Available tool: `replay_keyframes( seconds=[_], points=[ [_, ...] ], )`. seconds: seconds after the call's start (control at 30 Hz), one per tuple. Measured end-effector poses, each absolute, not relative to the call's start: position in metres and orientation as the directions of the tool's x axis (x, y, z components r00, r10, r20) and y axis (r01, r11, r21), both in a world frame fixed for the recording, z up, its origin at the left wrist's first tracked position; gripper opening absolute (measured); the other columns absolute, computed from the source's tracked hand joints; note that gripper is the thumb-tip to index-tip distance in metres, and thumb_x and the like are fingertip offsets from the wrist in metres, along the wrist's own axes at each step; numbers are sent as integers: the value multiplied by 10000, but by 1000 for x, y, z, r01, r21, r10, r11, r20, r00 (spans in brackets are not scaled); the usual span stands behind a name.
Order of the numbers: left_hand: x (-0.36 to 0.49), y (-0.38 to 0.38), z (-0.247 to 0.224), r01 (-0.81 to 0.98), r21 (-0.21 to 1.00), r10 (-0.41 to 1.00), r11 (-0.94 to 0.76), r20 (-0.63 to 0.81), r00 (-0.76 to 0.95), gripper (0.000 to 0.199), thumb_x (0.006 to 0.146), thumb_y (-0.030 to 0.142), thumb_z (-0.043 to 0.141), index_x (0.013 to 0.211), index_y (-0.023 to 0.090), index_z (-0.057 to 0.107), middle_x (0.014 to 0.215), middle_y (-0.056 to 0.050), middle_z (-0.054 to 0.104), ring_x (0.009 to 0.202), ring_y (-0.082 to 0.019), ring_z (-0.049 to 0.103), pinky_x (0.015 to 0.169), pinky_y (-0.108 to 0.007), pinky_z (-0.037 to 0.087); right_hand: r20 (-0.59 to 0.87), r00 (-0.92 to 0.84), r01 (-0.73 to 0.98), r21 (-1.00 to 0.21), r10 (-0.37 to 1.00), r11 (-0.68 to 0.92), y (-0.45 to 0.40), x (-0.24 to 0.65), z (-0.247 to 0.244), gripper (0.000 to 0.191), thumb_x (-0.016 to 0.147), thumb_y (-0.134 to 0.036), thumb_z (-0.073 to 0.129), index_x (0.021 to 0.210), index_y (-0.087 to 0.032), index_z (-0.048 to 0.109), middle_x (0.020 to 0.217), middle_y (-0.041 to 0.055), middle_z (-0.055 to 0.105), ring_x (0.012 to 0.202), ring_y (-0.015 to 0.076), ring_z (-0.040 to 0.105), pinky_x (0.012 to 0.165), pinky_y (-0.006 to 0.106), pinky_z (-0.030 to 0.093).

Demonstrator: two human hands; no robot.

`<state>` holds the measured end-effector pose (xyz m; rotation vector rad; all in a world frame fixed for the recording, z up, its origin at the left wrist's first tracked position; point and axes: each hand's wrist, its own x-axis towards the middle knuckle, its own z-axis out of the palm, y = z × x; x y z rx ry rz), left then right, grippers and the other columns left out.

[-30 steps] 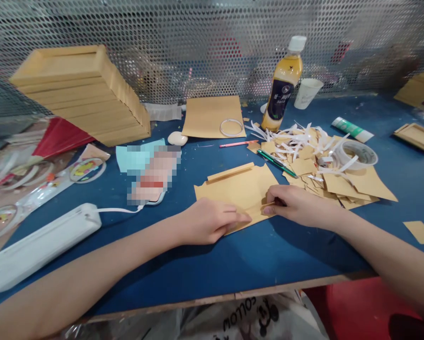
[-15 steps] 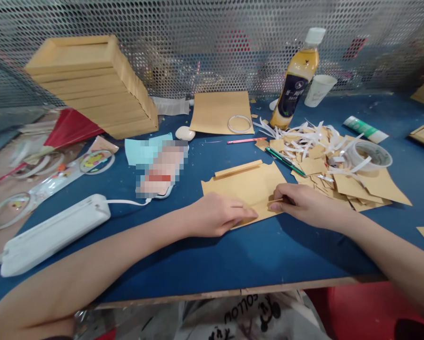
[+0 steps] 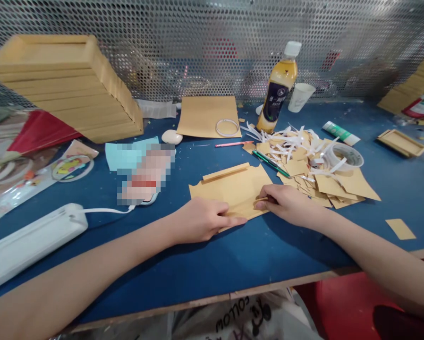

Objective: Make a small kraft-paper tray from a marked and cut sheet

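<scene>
A sheet of brown kraft paper (image 3: 233, 184) lies on the blue table with a narrow folded flap standing along its far edge. My left hand (image 3: 205, 218) grips its near edge at the left, index finger stretched along that edge and the other fingers curled. At the near right corner, my right hand (image 3: 283, 203) pinches a raised strip of the paper between thumb and fingers. Part of the near edge is hidden under my left hand. A green pen (image 3: 270, 163) rests just beyond my right hand.
Paper scraps (image 3: 306, 174) and white strips lie at the right, near a drink bottle (image 3: 278, 92), a paper cup (image 3: 301, 97) and a tape roll (image 3: 343, 158). Stacked cardboard trays (image 3: 77, 89) lean at the back left. A phone (image 3: 146, 174) and a white power strip (image 3: 38, 236) sit left.
The view has shifted to the right, so things appear further left. My left index finger now lies straighter along the paper's near edge; my right hand keeps its pinch.
</scene>
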<state>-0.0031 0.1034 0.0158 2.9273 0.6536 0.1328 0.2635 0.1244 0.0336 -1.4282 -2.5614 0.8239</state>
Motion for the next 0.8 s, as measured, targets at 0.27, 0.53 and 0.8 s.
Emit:
replay_keyframes(
  seconds=[0.27, 0.53, 0.8],
  points=[
    [-2, 103, 16, 426, 122, 435, -897, 58, 899, 466, 894, 164, 525, 1319, 355, 528, 743, 8, 497, 640, -124, 489, 511, -218, 301, -200, -568, 739, -552, 798, 388, 125, 268, 41, 274, 884, -453, 549, 829, -189, 597, 702, 11, 593, 613, 142, 518, 556, 240, 331],
    [-1, 103, 18, 441, 121, 449, -889, 47, 892, 451, 907, 179, 515, 1318, 363, 528, 752, 0, 507, 665, -128, 506, 504, -211, 304, -189, -539, 746, -560, 821, 361, 128, 269, 35, 305, 831, -499, 613, 774, -200, 592, 669, -3, 565, 600, 141, 504, 553, 243, 323],
    [-2, 103, 13, 440, 130, 452, -888, 74, 889, 431, 930, 174, 465, 1316, 354, 531, 749, -9, 501, 679, -140, 500, 515, -216, 311, -163, -492, 780, -519, 855, 349, 126, 266, 26, 287, 827, -486, 619, 766, -207, 585, 659, -3, 559, 588, 143, 502, 546, 246, 314]
  ],
)
